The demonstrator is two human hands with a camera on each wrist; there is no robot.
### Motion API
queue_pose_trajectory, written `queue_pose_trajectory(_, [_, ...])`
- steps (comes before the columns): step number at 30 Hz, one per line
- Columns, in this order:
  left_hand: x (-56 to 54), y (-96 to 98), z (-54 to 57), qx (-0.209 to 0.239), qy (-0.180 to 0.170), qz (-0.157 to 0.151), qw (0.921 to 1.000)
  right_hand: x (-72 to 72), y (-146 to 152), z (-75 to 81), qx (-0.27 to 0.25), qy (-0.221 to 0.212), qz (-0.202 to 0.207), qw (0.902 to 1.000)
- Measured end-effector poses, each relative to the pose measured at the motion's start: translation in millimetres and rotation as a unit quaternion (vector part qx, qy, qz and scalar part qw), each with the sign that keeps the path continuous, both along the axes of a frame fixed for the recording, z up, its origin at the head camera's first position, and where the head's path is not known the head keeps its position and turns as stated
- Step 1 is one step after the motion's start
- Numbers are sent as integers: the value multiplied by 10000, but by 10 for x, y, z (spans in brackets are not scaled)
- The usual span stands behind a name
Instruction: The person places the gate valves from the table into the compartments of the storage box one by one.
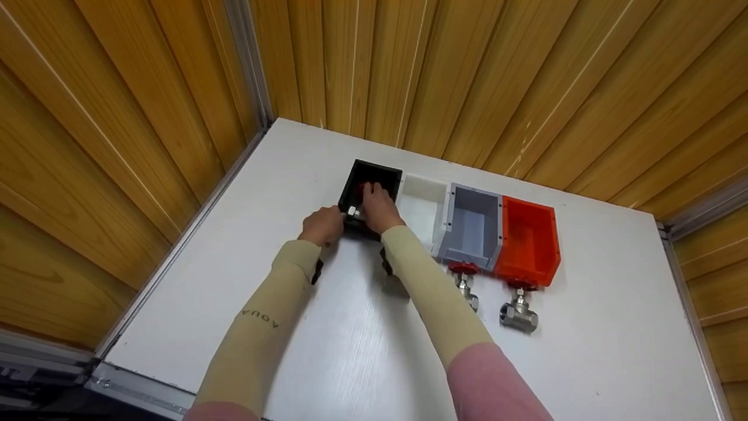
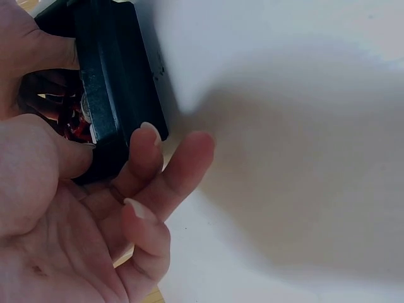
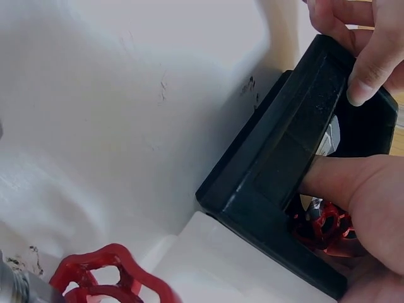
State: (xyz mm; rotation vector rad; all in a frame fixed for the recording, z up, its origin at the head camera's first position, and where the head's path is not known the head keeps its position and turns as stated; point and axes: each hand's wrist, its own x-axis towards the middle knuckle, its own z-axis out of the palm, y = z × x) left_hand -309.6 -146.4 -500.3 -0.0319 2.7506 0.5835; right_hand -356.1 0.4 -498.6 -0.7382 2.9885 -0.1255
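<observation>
A black plastic bin (image 1: 378, 165) stands at the left end of a row of bins. My left hand (image 1: 322, 225) grips its near left corner, the thumb over the rim and fingers against the outer wall (image 2: 113, 88). Inside the bin, my right hand (image 1: 381, 209) holds a metal valve with a red handwheel (image 3: 323, 226). One silvery end of the valve (image 1: 353, 211) shows between the hands. Fingers and the bin wall hide most of the valve.
Right of the black bin stand a white bin (image 1: 425, 180), a grey bin (image 1: 467, 257) and an orange-red bin (image 1: 526, 270). Two more valves with red handwheels, one (image 1: 463, 283) partly behind my right sleeve and another (image 1: 519, 313), are on the white tabletop (image 1: 234, 263). Wooden panels (image 1: 438, 76) enclose it.
</observation>
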Motion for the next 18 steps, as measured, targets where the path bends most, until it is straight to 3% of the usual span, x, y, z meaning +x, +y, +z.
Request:
queue_pose_trajectory(13, [18, 14, 13, -26, -67, -25, 10000, 46, 50, 36, -175, -124, 91, 9997])
queue_pose_trajectory(18, [19, 8, 30, -93, -114, 36, 9999, 49, 68, 91, -462, -392, 52, 9982])
